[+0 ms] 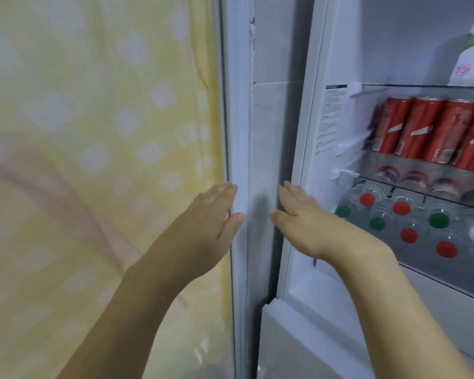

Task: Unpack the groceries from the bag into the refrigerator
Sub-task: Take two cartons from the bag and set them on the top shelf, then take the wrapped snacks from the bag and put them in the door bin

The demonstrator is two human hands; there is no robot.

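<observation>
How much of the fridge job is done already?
Done: the fridge is open, with red cans on a shelf and bottles lying below. In hand: nothing; the left hand and right hand are flat and empty at the door edge. Left: cannot judge, since no grocery bag shows.

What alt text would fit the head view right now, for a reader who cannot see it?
Both hands, left hand and right hand, reach open and empty toward the edge of the open refrigerator door. Inside the refrigerator, red cans stand on a shelf above bottles with red and green caps. A yellow patterned curtain hangs left.
</observation>
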